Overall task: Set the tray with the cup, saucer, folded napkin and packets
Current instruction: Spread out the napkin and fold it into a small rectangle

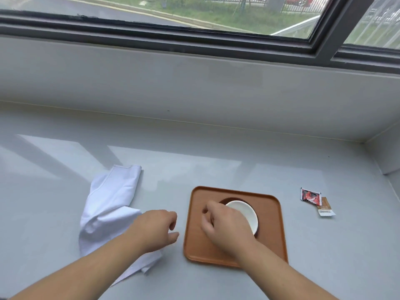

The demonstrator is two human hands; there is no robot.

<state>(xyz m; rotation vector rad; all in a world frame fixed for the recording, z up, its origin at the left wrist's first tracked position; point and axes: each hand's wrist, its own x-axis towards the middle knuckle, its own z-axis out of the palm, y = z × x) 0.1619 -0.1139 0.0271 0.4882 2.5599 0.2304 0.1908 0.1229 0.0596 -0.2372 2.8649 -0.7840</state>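
Observation:
A brown wooden tray [273,234] lies on the pale counter. A dark saucer [225,200] sits on it, and a white cup [244,211] stands on the saucer. My right hand [225,228] rests against the cup's left side with its fingers curled in a pinch; the part it grips is hidden under the hand. A crumpled, unfolded white napkin [112,198] lies left of the tray. Over the napkin's right edge hovers my left hand [155,228], fingers loosely apart and holding nothing. A red packet [310,195] and a brown packet [324,207] lie on the counter right of the tray.
The counter runs back to a white wall under a dark-framed window [194,35]. A side wall [389,156] closes off the counter at the far right, just beyond the packets.

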